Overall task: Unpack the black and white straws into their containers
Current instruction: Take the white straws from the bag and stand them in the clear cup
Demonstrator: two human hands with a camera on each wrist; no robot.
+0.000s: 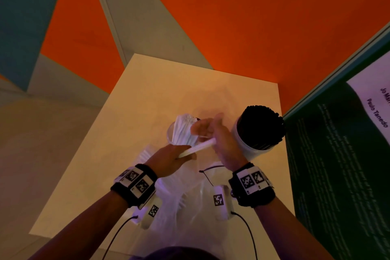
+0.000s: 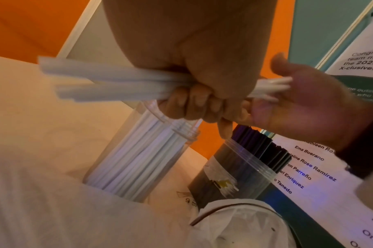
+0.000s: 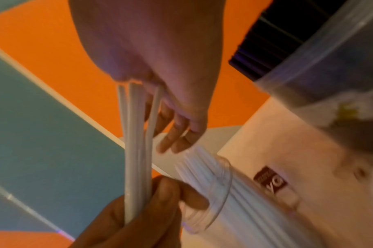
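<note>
Step in hand: transfer of white straws to their container. The left hand point(image 1: 175, 155) is curled round a small bundle of white straws point(image 1: 197, 148), held roughly level above the bench point(image 1: 118, 154). The right hand point(image 1: 219, 139) meets the bundle's right end; its fingers point(image 3: 175, 134) are extended and relaxed, the straw tips butting into the palm, apparently to square the ends. No grip by the right hand is evident.

The clear container point(image 2: 139, 159), just beyond the hands, is already largely filled with white straws standing on end. To its right, near but apart, the second container point(image 1: 251, 139) is packed with black straws point(image 1: 261, 124). A translucent plastic bag point(image 1: 190, 200) lies on the near part of the bench under the wrists; whether it holds more straws cannot be determined.

Judgement: the black lot appears complete; the white lot is well advanced. The next move calls for tipping the bundle upright and lowering it into the clear container's mouth, finding a gap among straws already standing.
</note>
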